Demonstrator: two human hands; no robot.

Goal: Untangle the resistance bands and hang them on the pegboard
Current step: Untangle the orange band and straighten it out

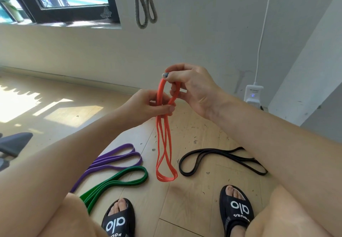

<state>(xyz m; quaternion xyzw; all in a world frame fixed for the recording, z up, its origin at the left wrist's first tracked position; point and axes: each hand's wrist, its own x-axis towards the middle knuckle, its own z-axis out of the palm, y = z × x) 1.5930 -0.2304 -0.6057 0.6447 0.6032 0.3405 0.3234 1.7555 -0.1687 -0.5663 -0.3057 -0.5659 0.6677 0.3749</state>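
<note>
A: Where is the thin orange rubber resistance band (165, 140)?

B: Pinched by both hands, left hand (148, 105) and right hand (192, 88), hanging above bare wooden floor (185, 209) between green band (118, 181) and black band (218, 159).

arms: bare, no sleeves
left hand (148, 105): no rings, no watch
right hand (190, 88): dark polish on thumbnail, wrist bare
legs: bare
feet: open-toe black slides (236, 211), white "alo" logo across each strap, toes showing
</note>
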